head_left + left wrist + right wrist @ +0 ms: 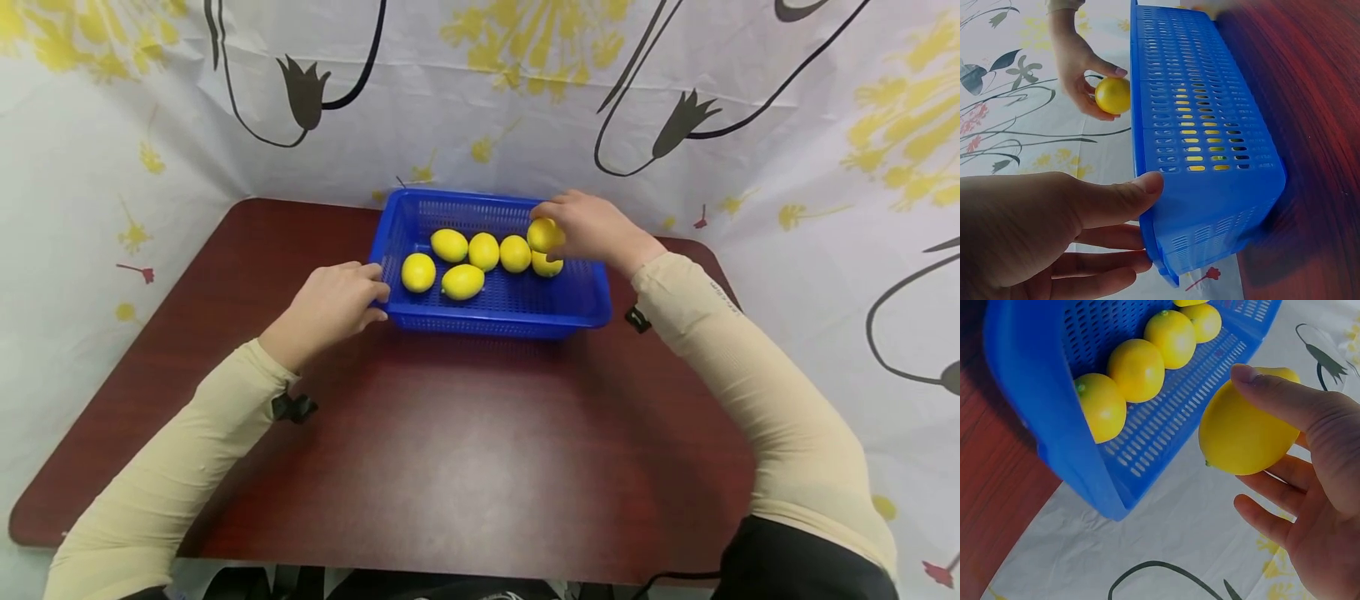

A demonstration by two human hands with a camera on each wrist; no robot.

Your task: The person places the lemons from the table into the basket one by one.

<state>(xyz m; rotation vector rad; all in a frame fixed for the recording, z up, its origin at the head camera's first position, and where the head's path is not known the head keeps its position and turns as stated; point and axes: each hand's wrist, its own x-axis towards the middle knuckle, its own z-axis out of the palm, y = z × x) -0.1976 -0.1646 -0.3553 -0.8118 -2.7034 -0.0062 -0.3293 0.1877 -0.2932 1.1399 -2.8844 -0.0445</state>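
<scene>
A blue plastic basket point(498, 320) with slotted walls stands toward the back of the table, with several yellow lemons point(462, 282) lying in it. My left hand point(330, 302) grips the basket's left front corner. In the left wrist view its thumb point(1129, 195) lies against the basket wall, while the other fingers are partly hidden behind the rim. Over the basket's right end, my right hand point(596, 229) holds one lemon point(1247, 428) between thumb and fingers, raised above the lemons in the basket.
The dark red-brown wooden table point(465, 450) runs from the basket to the front edge. White cloth with grey and yellow flower prints point(450, 100) hangs behind and beside it. A black cable point(675, 577) lies at the front edge.
</scene>
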